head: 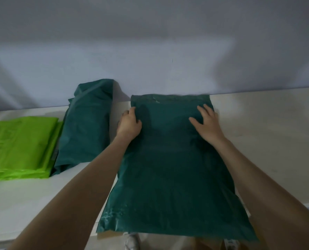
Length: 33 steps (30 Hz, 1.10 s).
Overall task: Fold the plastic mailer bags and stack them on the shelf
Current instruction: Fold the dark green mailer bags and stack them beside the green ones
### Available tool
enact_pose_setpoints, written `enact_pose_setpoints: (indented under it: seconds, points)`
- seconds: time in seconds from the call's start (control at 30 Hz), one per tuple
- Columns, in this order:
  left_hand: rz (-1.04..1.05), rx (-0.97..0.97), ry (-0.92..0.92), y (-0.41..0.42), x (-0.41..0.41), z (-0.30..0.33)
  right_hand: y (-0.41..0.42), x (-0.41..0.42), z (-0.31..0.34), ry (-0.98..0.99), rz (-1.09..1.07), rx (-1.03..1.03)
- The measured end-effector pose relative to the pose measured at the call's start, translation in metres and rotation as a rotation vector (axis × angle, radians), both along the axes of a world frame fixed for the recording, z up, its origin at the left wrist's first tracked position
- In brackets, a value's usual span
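Observation:
A large dark green mailer bag (170, 168) lies flat on the white shelf (267, 141), its near end hanging over the front edge. My left hand (129, 124) holds the bag's far left edge with curled fingers. My right hand (207, 120) presses flat on the bag's far right part, fingers spread. A folded dark green bag stack (86, 127) leans against the wall to the left. A flat pile of bright green bags (20, 147) lies further left.
A pale wall (150, 51) rises right behind the shelf. Bare shelf surface stretches to the right of the bag. Below the front edge, shoes (132, 241) and the floor show.

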State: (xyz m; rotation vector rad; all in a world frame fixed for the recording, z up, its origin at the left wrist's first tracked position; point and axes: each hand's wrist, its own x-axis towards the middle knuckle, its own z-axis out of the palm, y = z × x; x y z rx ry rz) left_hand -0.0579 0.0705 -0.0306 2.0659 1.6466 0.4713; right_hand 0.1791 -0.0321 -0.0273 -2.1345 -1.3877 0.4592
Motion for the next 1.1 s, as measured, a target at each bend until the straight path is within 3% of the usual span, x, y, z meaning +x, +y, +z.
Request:
enact_pose_setpoints:
  seconds: [0.1,0.2,0.3,0.47,0.6,0.83,0.93,1.1]
  points:
    - [0.071,-0.048,-0.237,0.003,0.003,0.005,0.003,0.012,0.009,0.002,-0.182,0.016]
    - [0.148,-0.021,-0.413,0.003,0.007,0.014,0.002,0.023,0.013,0.219,-0.358,-0.005]
    - [0.19,-0.017,-0.483,0.004,0.008,0.024,0.0,0.027,0.014,0.392,-0.43,0.04]
    - [0.246,-0.026,-0.464,0.014,0.005,0.038,0.002,0.024,0.018,0.48,-0.565,0.05]
    - [0.301,-0.024,-0.529,0.022,0.002,0.048,0.01,0.024,0.028,0.441,-0.571,0.039]
    - [0.351,0.029,-0.621,0.033,-0.003,0.069,0.019,0.028,0.057,0.419,-0.559,0.204]
    - [0.363,-0.033,-0.846,0.037,-0.006,0.075,0.02,0.031,0.068,0.403,-0.582,0.256]
    - [0.331,-0.081,-1.064,0.028,-0.016,0.085,0.011,0.025,0.091,0.659,-0.533,0.39]
